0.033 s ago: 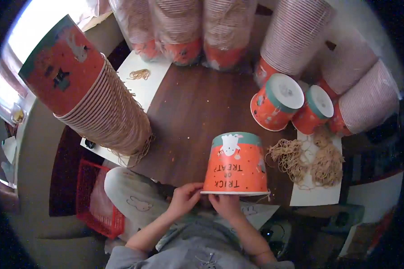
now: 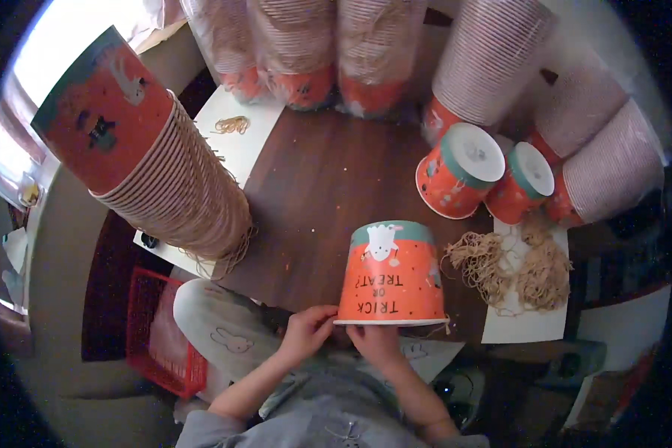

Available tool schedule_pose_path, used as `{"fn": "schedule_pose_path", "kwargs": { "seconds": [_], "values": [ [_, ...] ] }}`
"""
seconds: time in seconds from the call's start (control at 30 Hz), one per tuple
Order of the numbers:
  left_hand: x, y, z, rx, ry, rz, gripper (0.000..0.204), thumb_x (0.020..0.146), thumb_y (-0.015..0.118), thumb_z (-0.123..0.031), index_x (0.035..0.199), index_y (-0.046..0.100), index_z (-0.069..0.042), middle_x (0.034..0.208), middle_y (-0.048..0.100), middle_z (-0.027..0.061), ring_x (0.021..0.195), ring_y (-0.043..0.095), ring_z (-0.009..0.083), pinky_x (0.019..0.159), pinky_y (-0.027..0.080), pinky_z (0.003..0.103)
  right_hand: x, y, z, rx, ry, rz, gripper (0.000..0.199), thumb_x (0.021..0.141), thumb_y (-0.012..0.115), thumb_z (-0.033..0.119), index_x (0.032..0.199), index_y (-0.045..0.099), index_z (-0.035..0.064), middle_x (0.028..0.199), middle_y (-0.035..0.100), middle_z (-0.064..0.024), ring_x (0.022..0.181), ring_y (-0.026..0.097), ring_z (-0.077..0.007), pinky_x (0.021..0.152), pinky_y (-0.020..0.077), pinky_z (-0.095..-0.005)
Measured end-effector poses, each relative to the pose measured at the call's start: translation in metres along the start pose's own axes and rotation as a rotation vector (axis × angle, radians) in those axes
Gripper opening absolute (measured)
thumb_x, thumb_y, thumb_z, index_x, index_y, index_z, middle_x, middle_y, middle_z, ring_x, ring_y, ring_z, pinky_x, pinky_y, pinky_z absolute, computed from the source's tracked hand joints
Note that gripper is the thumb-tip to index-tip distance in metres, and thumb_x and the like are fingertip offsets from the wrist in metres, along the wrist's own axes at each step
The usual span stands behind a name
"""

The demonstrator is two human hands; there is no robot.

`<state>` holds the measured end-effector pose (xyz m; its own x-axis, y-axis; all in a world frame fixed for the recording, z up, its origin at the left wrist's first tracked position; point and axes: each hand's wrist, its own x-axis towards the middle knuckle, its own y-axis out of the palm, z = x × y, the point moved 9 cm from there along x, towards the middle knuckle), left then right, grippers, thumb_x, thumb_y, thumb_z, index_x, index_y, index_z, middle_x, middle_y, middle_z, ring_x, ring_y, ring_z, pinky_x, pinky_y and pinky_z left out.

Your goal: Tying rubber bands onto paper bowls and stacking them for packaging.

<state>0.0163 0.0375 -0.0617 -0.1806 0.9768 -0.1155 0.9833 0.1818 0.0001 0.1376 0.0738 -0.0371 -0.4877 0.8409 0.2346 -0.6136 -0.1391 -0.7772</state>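
Observation:
An orange paper bucket [image 2: 393, 280] with a green band and a white ghost-like figure stands upside down at the table's near edge, its open rim toward me. My left hand [image 2: 306, 334] pinches at the left end of that rim, fingertips pressed together. Under the rim's middle, my right hand [image 2: 375, 345] grips the edge; its fingers reach beneath the bucket and are partly hidden. A short end of cord [image 2: 447, 324] sticks out at the right end of the rim. Whether cord lies between my fingers is too small to make out.
A tall leaning stack of nested buckets [image 2: 179, 168] with cords stands left. Bundles of tan cord [image 2: 481, 265] lie right on white board [image 2: 526, 328]. Two upturned buckets [image 2: 455, 175] and several wrapped stacks [image 2: 373, 52] stand behind. A red basket [image 2: 164, 336] sits low left.

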Motion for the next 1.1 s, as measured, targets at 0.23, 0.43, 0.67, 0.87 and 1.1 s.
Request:
{"fn": "schedule_pose_path", "kwargs": {
  "seconds": [0.23,0.43,0.67,0.87,1.1],
  "values": [
    [-0.001,0.004,-0.023,0.593,0.153,0.001,0.017,0.073,0.059,-0.005,0.090,0.060,-0.003,0.084,0.061,0.0119,0.069,0.060,0.0227,0.061,0.048,0.028,-0.002,-0.001,0.007,-0.058,-0.026,0.081,0.032,0.071,0.061,0.021,0.099,0.056,0.0063,0.101,0.054,-0.0168,0.097,0.049,-0.0358,0.084,0.0373,-0.0477],
    [-0.004,0.007,-0.029,0.529,0.192,0.015,0.016,0.073,0.058,-0.006,0.088,0.056,-0.002,0.087,0.061,0.0103,0.065,0.058,0.0191,0.058,0.047,0.027,0.000,-0.010,0.017,0.071,-0.092,0.103,0.034,0.073,0.059,0.018,0.103,0.052,0.0039,0.103,0.052,-0.0187,0.098,0.048,-0.0377,0.083,0.0372,-0.0471],
    [-0.008,0.013,-0.017,0.213,0.030,0.038,0.016,0.077,0.057,-0.008,0.090,0.054,0.001,0.089,0.060,0.0063,0.070,0.056,0.0083,0.061,0.047,0.024,-0.002,-0.019,0.018,0.294,0.042,0.157,0.022,0.079,0.053,0.019,0.094,0.053,0.0021,0.095,0.055,-0.0165,0.087,0.054,-0.0355,0.075,0.0446,-0.0439],
    [-0.024,0.021,-0.020,-0.138,-0.110,0.102,0.022,0.081,0.056,-0.009,0.099,0.050,0.003,0.088,0.058,0.0063,0.073,0.055,0.0079,0.064,0.046,0.022,0.005,-0.063,0.058,0.000,-0.143,0.031,0.009,0.073,0.060,0.017,0.080,0.059,0.0116,0.075,0.057,-0.0040,0.065,0.058,-0.0217,0.055,0.0479,-0.0325],
    [-0.023,0.015,-0.067,0.088,0.065,0.074,0.019,0.080,0.056,-0.010,0.095,0.053,0.001,0.087,0.055,0.0062,0.073,0.054,0.0096,0.062,0.045,0.023,0.020,-0.078,0.080,-0.103,-0.314,0.035,0.009,0.074,0.060,0.019,0.079,0.058,0.0116,0.071,0.055,-0.0033,0.059,0.056,-0.0210,0.049,0.0462,-0.0323]
  ]
}}
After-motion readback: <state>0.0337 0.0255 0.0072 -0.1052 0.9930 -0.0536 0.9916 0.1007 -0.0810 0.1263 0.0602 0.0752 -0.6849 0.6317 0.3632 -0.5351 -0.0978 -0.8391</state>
